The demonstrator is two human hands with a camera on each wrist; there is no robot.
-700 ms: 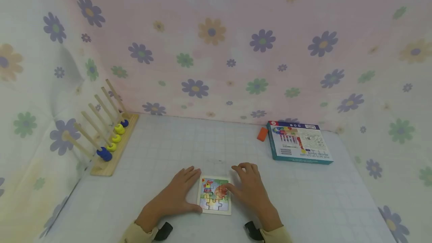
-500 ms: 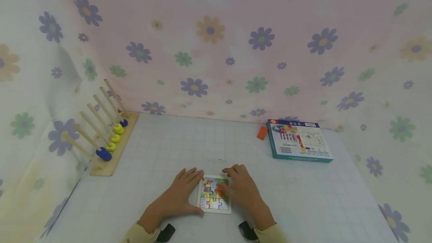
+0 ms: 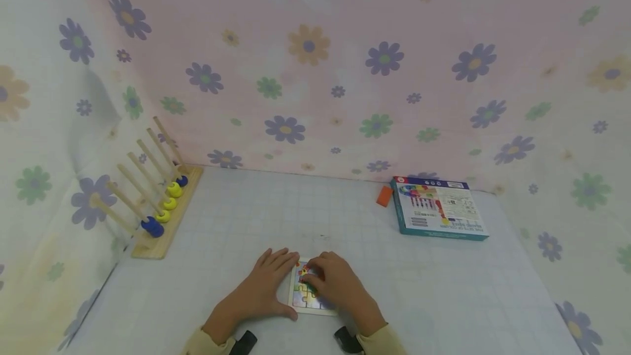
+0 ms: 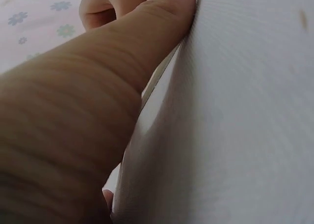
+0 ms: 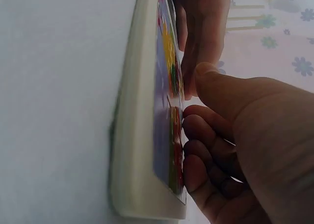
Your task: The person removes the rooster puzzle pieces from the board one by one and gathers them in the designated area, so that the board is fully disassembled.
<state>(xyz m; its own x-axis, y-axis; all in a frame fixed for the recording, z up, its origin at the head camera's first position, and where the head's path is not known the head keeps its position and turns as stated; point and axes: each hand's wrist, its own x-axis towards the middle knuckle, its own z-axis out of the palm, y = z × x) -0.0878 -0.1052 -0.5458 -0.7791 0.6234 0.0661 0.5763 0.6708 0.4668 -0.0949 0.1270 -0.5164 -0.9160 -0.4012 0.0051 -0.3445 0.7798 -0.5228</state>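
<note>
White-framed, the jigsaw puzzle point(image 3: 299, 300) lies flat at the near middle of the desk point(image 3: 256, 207). Along its left edge sits the left hand point(image 3: 261, 288), fingers nearly straight, thumb spread apart from them. The right hand point(image 3: 342, 285) covers much of the right side, its bent fingers resting their tips on the picture, the thumb apart; I cannot tell whether any piece is loose beneath. Sideways pressure from those fingertips could tip a piece up, I judge, and a slack left hand might let the frame slide left.
</note>
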